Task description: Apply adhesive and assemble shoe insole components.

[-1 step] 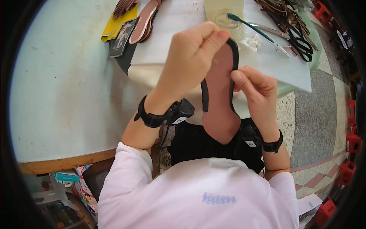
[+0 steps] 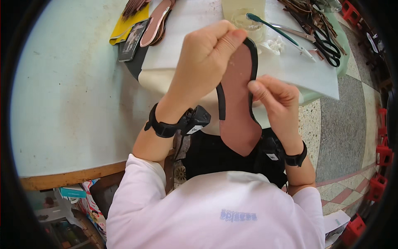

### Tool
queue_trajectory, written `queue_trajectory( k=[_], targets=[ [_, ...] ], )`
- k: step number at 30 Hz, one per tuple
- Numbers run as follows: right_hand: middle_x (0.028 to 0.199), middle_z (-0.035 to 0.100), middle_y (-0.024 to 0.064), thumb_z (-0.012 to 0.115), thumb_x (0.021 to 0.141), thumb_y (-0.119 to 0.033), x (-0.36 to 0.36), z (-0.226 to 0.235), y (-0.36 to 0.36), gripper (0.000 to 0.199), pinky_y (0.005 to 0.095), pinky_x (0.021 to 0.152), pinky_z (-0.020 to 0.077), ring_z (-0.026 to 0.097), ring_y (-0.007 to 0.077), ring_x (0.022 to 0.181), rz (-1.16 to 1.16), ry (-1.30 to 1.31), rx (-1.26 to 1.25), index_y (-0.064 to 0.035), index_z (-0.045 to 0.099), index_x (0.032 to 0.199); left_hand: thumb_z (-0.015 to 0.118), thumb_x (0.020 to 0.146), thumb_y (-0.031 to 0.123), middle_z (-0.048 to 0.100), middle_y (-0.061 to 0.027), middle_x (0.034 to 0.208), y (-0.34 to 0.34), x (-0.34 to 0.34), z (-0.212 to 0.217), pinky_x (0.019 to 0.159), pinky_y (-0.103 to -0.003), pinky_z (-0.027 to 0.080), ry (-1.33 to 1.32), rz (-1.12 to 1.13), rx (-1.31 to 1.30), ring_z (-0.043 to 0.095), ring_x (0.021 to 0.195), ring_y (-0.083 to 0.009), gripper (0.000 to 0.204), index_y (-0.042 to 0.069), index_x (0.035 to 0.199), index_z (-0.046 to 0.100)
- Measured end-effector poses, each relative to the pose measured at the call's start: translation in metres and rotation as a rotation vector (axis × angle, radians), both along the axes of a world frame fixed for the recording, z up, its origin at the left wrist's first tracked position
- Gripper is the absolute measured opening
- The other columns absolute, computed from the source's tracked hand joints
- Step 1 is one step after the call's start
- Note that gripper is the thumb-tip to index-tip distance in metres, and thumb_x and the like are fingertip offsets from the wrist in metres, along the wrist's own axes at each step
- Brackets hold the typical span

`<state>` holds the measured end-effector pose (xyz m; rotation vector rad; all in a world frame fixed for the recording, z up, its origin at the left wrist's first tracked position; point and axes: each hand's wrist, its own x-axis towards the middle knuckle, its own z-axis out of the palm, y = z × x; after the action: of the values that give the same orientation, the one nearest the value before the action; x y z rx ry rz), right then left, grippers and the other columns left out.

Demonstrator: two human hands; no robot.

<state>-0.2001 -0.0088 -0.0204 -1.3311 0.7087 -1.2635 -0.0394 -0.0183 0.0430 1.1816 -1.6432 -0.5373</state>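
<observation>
A pinkish-brown shoe insole (image 2: 239,99) with a black strip along part of its edge hangs upright in front of my chest, its pointed end down. My left hand (image 2: 209,58) pinches its top end, hiding the upper left part. Lower on the right side, my right hand (image 2: 278,93) is closed with thumb and forefinger on the black edging (image 2: 253,62). The edging runs round the top and down both sides. Towards the pointed bottom end the rim looks bare. Black straps with small boxes sit on both my wrists.
Behind the insole is a table with a pale board (image 2: 323,83). On it lie scissors (image 2: 327,47), a green-and-white brush (image 2: 282,35), a yellowish container (image 2: 244,12), crumpled white tissue (image 2: 273,45) and brown scraps. To the left are a phone (image 2: 133,40) and stacked insoles (image 2: 156,23). Red stools (image 2: 378,186) line the right.
My right hand has shifted slightly down and left along the black edging. My left hand and the insole's top have moved a little to the left. The grips stay closed.
</observation>
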Motion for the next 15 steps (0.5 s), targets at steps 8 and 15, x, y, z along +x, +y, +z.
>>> queue_trajectory(
  k=[8, 15],
  targets=[
    [0.058, 0.051, -0.0009, 0.066, 0.083, -0.008, -0.008, -0.017, 0.018, 0.013, 0.0220, 0.050, 0.0338, 0.041, 0.0040, 0.057, 0.185, 0.262, 0.046, 0.0040, 0.066, 0.080, 0.057, 0.091, 0.017, 0.037, 0.0031, 0.052, 0.000, 0.008, -0.001, 0.043, -0.023, 0.026, 0.130, 0.096, -0.023, 0.031, 0.050, -0.0045, 0.029, -0.002, 0.069, 0.053],
    [0.053, 0.048, 0.0039, 0.066, 0.081, -0.006, -0.014, -0.014, 0.016, 0.013, 0.0245, 0.047, 0.0332, 0.039, 0.0059, 0.052, 0.176, 0.327, -0.050, 0.0044, 0.064, 0.075, 0.058, 0.090, 0.019, 0.037, 0.0018, 0.054, -0.003, 0.022, -0.012, 0.043, -0.024, 0.026, 0.166, 0.091, -0.008, 0.033, 0.049, -0.0052, 0.029, -0.003, 0.072, 0.054]
  ],
)
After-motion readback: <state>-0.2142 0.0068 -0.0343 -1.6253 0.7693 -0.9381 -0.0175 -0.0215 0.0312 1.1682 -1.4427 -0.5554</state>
